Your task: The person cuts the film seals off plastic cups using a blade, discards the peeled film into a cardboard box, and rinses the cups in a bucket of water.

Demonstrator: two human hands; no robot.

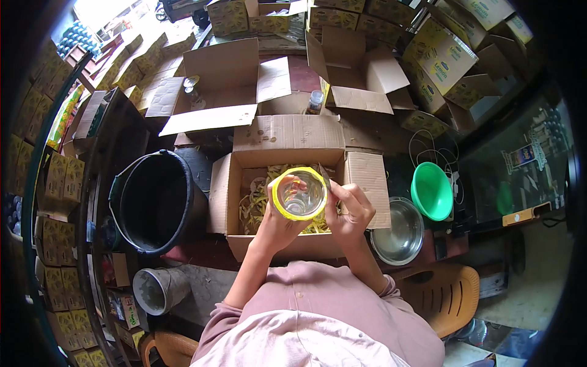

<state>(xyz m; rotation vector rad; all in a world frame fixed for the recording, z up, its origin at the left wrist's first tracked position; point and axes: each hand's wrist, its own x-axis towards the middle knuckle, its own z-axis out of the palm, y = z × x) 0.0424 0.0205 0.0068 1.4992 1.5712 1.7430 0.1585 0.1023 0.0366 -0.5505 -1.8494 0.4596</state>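
Note:
My left hand [278, 226] is wrapped around a clear cup [299, 205] with a yellow rim, and its open mouth faces me. Fingers show through the transparent wall. My right hand [350, 211] is closed at the cup's right side, pinching a thin, dark, knife-like blade [324, 173] whose edge lies near the yellow rim. Below both hands stands an open cardboard box [287, 158] with its flaps folded out. Yellow strips [249, 205] lie heaped inside it, partly covered by the cup and hands.
A black bucket [191, 202] stands left of the box. A steel bowl [403, 235] and a green basin [432, 191] are to the right. Behind are two open cartons [223, 67] [345, 55] and a clear jar [315, 102]. An orange chair [449, 293] is beside me.

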